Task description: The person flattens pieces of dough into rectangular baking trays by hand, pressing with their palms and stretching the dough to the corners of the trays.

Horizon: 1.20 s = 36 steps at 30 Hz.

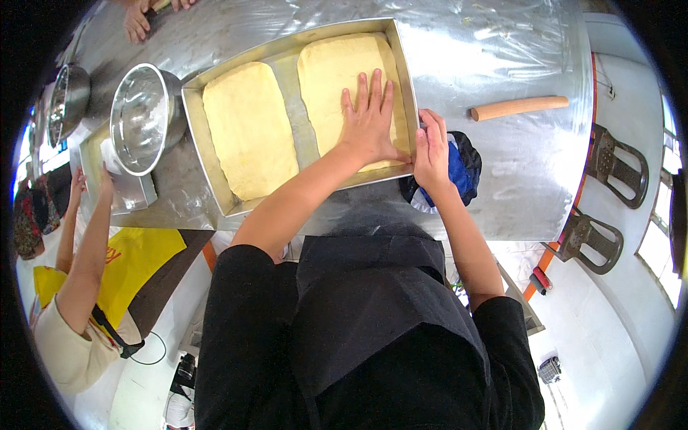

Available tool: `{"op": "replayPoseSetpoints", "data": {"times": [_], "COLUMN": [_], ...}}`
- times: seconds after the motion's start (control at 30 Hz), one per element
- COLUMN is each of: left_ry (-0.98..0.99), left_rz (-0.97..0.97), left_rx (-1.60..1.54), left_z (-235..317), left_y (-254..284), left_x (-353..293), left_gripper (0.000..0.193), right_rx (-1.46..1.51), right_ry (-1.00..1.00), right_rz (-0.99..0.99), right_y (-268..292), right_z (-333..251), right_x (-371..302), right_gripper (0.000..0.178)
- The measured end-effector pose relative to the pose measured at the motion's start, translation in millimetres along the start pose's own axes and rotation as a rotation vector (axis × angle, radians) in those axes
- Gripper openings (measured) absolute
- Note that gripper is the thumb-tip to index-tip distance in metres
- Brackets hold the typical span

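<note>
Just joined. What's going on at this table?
The person's left hand is spread flat on the right-hand dough slab in a metal tray; the right hand is at the tray's right wall. The left-hand dough slab lies alongside, a strip of tray between them. A wooden rod lies on the table to the right.

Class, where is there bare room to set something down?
Bare tabletop lies between the tray and the wooden rod, and below the rod, right of the blue-and-black bundle. Crowded: the left, where the metal bowl stands close beside the tray, and the tray's right edge, with the right hand and bundle.
</note>
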<state>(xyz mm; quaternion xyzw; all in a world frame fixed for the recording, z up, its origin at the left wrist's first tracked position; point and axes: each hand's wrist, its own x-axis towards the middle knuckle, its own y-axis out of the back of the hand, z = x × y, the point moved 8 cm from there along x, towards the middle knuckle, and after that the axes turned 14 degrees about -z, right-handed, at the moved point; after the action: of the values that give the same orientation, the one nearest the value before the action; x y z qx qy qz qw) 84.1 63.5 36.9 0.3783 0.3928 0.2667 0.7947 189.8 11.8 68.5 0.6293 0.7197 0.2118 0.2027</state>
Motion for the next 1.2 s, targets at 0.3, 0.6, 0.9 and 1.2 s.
{"op": "replayPoseSetpoints", "data": {"times": [0.3,0.6,0.9,1.2], "left_ry": [-0.101,-0.181,-0.15,-0.119], "left_rz": [0.093,0.157,0.223,0.26], "left_rx": [0.048,0.248,0.374,0.267], "left_z": [4.7,11.4,-3.1,-14.5], "left_y": [-6.1,3.4,18.5,23.8], "left_x": [0.1,1.7,18.1,24.4], "left_gripper": [0.102,0.056,0.051,0.05], "right_rx": [0.01,0.041,-0.024,-0.055], "right_ry": [0.007,-0.006,-0.024,-0.026], "right_rz": [-0.022,-0.041,-0.073,-0.053], "right_y": [0.6,-0.9,-2.5,-2.7], "right_z": [-2.1,1.1,-2.4,-4.8], "right_x": [2.9,4.2,4.3,3.6], "right_gripper": [0.032,0.032,0.033,0.033]}}
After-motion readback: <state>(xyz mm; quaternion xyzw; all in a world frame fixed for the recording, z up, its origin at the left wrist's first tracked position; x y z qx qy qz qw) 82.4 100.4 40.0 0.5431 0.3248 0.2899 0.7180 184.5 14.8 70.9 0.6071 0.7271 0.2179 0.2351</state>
